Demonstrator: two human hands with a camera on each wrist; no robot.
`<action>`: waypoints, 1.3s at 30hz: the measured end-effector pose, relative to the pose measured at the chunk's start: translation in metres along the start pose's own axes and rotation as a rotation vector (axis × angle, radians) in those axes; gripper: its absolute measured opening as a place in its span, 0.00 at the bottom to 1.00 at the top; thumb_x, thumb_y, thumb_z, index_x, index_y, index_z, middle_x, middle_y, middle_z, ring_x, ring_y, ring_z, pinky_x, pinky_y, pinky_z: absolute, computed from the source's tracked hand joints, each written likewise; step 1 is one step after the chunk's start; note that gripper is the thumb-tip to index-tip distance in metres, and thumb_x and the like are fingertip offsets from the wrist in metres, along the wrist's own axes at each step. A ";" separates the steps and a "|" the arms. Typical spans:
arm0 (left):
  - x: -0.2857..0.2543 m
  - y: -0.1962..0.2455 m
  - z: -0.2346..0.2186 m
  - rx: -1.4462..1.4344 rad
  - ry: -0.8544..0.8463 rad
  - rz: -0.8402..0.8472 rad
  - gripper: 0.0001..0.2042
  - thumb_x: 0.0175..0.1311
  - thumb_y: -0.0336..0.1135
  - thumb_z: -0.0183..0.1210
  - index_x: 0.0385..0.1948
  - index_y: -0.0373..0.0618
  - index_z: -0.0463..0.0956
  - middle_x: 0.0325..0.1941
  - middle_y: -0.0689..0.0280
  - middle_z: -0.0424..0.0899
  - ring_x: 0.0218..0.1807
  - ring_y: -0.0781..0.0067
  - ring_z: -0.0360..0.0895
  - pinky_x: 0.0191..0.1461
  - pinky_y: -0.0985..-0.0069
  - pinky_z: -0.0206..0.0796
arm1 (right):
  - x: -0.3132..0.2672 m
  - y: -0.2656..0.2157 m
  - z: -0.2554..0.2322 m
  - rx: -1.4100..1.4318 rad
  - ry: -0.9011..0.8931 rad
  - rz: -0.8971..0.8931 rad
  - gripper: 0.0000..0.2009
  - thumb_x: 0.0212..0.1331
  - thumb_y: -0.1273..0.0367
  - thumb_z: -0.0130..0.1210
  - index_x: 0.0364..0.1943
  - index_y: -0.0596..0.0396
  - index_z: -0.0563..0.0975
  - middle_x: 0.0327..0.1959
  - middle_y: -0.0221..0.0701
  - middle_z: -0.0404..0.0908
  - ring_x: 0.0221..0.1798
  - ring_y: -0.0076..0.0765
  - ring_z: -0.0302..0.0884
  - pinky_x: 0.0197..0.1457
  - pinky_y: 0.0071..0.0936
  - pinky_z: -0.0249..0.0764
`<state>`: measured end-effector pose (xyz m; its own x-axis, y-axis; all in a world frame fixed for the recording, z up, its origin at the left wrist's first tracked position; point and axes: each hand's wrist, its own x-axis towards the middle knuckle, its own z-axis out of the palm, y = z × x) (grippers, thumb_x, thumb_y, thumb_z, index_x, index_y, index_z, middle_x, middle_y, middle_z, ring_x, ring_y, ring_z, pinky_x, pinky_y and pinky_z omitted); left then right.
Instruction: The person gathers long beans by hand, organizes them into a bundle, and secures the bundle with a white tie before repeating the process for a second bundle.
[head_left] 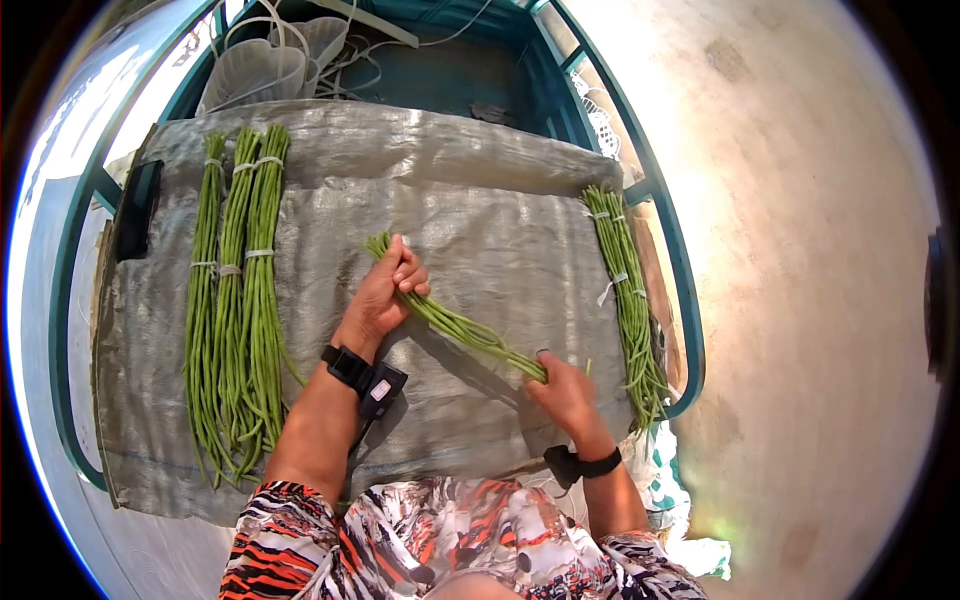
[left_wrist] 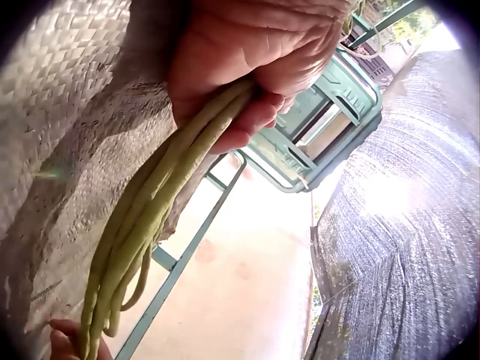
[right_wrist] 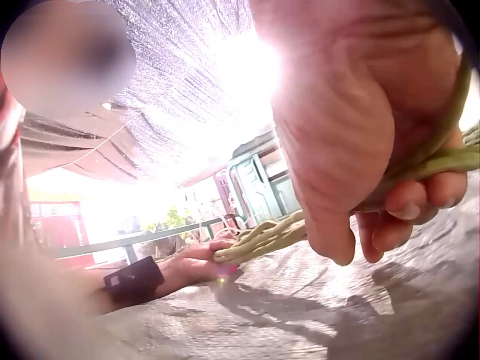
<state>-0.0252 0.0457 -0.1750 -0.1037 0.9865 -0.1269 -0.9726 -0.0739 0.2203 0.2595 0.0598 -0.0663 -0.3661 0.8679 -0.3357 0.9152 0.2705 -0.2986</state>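
A loose bunch of green long beans (head_left: 460,325) stretches between my two hands above the grey woven sheet (head_left: 440,420). My left hand (head_left: 385,293) grips it near its upper left end, and a short tuft of tips sticks out past the fist. At the lower right end my right hand (head_left: 565,396) holds the beans with curled fingers. Seen from the left wrist, the beans (left_wrist: 150,202) run down from the left hand (left_wrist: 247,52) in a slightly bent bundle. In the right wrist view, bean ends pass through the right hand (right_wrist: 352,127).
Tied bean bundles (head_left: 235,300) lie side by side on the sheet's left, and more tied beans (head_left: 622,290) lie along its right edge. A dark phone-like object (head_left: 139,210) rests at the far left. Teal rails (head_left: 655,190) flank the sheet; whitish containers (head_left: 255,75) stand behind.
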 end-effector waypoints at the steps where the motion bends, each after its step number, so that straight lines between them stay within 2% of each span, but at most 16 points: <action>1: 0.000 -0.002 0.000 0.008 0.023 -0.013 0.16 0.72 0.49 0.47 0.26 0.50 0.70 0.14 0.78 0.59 0.19 0.85 0.59 0.29 0.82 0.61 | -0.002 0.016 -0.003 -0.018 -0.003 -0.027 0.15 0.48 0.63 0.58 0.41 0.51 0.77 0.30 0.42 0.81 0.37 0.53 0.79 0.40 0.43 0.73; 3: 0.000 0.001 -0.002 -0.050 -0.017 -0.006 0.16 0.73 0.48 0.45 0.27 0.49 0.70 0.14 0.78 0.58 0.18 0.86 0.58 0.28 0.83 0.61 | -0.003 0.050 -0.010 -0.053 -0.007 -0.082 0.14 0.47 0.62 0.60 0.39 0.51 0.78 0.30 0.41 0.82 0.37 0.51 0.79 0.41 0.42 0.73; 6: 0.000 0.003 -0.001 -0.073 -0.032 -0.002 0.16 0.73 0.47 0.45 0.27 0.48 0.71 0.14 0.77 0.58 0.18 0.86 0.58 0.28 0.83 0.61 | 0.001 0.093 -0.031 -0.467 -0.110 -0.007 0.12 0.46 0.62 0.62 0.35 0.50 0.79 0.33 0.39 0.82 0.41 0.49 0.79 0.43 0.41 0.73; 8: 0.000 0.003 0.000 -0.063 -0.032 -0.013 0.16 0.73 0.47 0.44 0.27 0.48 0.70 0.14 0.77 0.58 0.18 0.86 0.58 0.28 0.83 0.61 | 0.011 0.095 -0.051 -0.530 0.094 -0.053 0.12 0.47 0.66 0.59 0.38 0.48 0.80 0.34 0.38 0.82 0.41 0.48 0.80 0.47 0.42 0.75; 10: 0.000 0.003 -0.002 -0.051 -0.022 -0.009 0.16 0.73 0.47 0.44 0.27 0.48 0.70 0.14 0.77 0.58 0.18 0.86 0.58 0.28 0.82 0.61 | 0.048 0.116 -0.053 -0.318 0.346 -0.014 0.11 0.50 0.69 0.59 0.40 0.49 0.80 0.39 0.39 0.80 0.45 0.49 0.77 0.47 0.44 0.74; 12: 0.002 0.003 -0.001 -0.035 -0.017 -0.005 0.16 0.73 0.47 0.45 0.27 0.48 0.71 0.14 0.77 0.59 0.18 0.85 0.58 0.29 0.82 0.61 | 0.091 0.135 -0.052 -0.319 0.616 -0.085 0.12 0.52 0.71 0.58 0.42 0.53 0.78 0.43 0.41 0.79 0.49 0.51 0.74 0.48 0.45 0.73; 15: -0.001 0.003 0.000 -0.004 0.007 -0.001 0.15 0.72 0.47 0.47 0.27 0.50 0.71 0.14 0.77 0.60 0.18 0.85 0.58 0.30 0.81 0.61 | 0.143 0.157 -0.048 -0.314 0.774 -0.112 0.11 0.54 0.69 0.56 0.41 0.56 0.77 0.42 0.42 0.79 0.49 0.52 0.73 0.51 0.45 0.71; 18: 0.000 0.003 -0.001 0.007 0.011 -0.004 0.16 0.72 0.47 0.48 0.26 0.50 0.72 0.14 0.77 0.60 0.19 0.85 0.59 0.30 0.81 0.60 | 0.170 0.168 -0.043 -0.390 0.668 0.094 0.12 0.54 0.65 0.56 0.39 0.56 0.78 0.42 0.42 0.79 0.49 0.51 0.73 0.53 0.47 0.69; 21: 0.001 0.003 -0.001 0.017 0.025 -0.008 0.16 0.72 0.47 0.48 0.26 0.50 0.72 0.14 0.77 0.60 0.19 0.84 0.59 0.30 0.81 0.60 | 0.173 0.161 -0.046 -0.429 0.669 0.144 0.14 0.51 0.60 0.58 0.38 0.55 0.78 0.42 0.43 0.78 0.49 0.52 0.72 0.53 0.47 0.68; 24: 0.000 0.003 -0.001 0.005 0.033 -0.013 0.16 0.72 0.47 0.48 0.26 0.50 0.72 0.14 0.77 0.60 0.19 0.84 0.59 0.31 0.81 0.60 | 0.169 0.141 -0.049 -0.335 0.682 0.226 0.13 0.49 0.62 0.60 0.34 0.54 0.77 0.42 0.41 0.77 0.48 0.52 0.71 0.52 0.49 0.68; 27: 0.001 0.002 -0.001 0.005 0.043 -0.006 0.16 0.72 0.47 0.47 0.26 0.50 0.72 0.14 0.77 0.60 0.19 0.84 0.59 0.31 0.80 0.61 | 0.159 0.116 -0.039 -0.414 0.744 0.035 0.10 0.49 0.65 0.60 0.32 0.54 0.75 0.43 0.41 0.75 0.48 0.52 0.69 0.50 0.48 0.68; 30: 0.001 0.002 0.000 0.009 0.048 -0.006 0.16 0.72 0.47 0.47 0.26 0.50 0.72 0.14 0.77 0.60 0.20 0.84 0.59 0.32 0.80 0.62 | 0.152 0.099 -0.020 -0.331 0.687 -0.018 0.08 0.48 0.68 0.59 0.32 0.54 0.75 0.44 0.42 0.73 0.49 0.52 0.68 0.50 0.45 0.68; 34: 0.001 0.002 0.000 0.028 0.028 -0.003 0.16 0.72 0.47 0.47 0.26 0.50 0.72 0.14 0.77 0.60 0.20 0.83 0.60 0.33 0.79 0.63 | 0.138 0.094 -0.002 -0.379 0.644 -0.299 0.07 0.50 0.71 0.56 0.35 0.54 0.75 0.38 0.40 0.77 0.48 0.52 0.68 0.50 0.43 0.68; 35: 0.001 0.003 0.000 0.027 0.028 -0.001 0.15 0.72 0.47 0.47 0.26 0.50 0.72 0.14 0.77 0.60 0.20 0.83 0.60 0.33 0.79 0.63 | 0.136 0.099 -0.004 -0.311 0.627 -0.318 0.09 0.51 0.73 0.53 0.38 0.55 0.76 0.37 0.42 0.78 0.49 0.51 0.69 0.51 0.43 0.69; 38: 0.001 0.003 0.000 0.018 0.025 -0.005 0.15 0.72 0.46 0.47 0.27 0.49 0.72 0.15 0.77 0.60 0.20 0.84 0.61 0.33 0.79 0.64 | 0.133 0.119 -0.020 0.099 0.783 -0.263 0.10 0.52 0.74 0.50 0.40 0.56 0.76 0.38 0.42 0.77 0.47 0.52 0.71 0.52 0.42 0.69; 39: 0.001 0.002 -0.001 0.010 0.026 -0.006 0.15 0.72 0.46 0.47 0.27 0.49 0.72 0.15 0.77 0.60 0.20 0.84 0.61 0.33 0.79 0.65 | 0.130 0.122 -0.026 0.013 0.830 -0.253 0.09 0.55 0.76 0.50 0.41 0.59 0.74 0.39 0.44 0.77 0.45 0.53 0.74 0.49 0.43 0.70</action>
<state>-0.0279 0.0464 -0.1757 -0.1029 0.9828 -0.1536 -0.9711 -0.0659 0.2292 0.3275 0.2166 -0.1233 -0.3121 0.8072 0.5011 0.8191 0.4958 -0.2885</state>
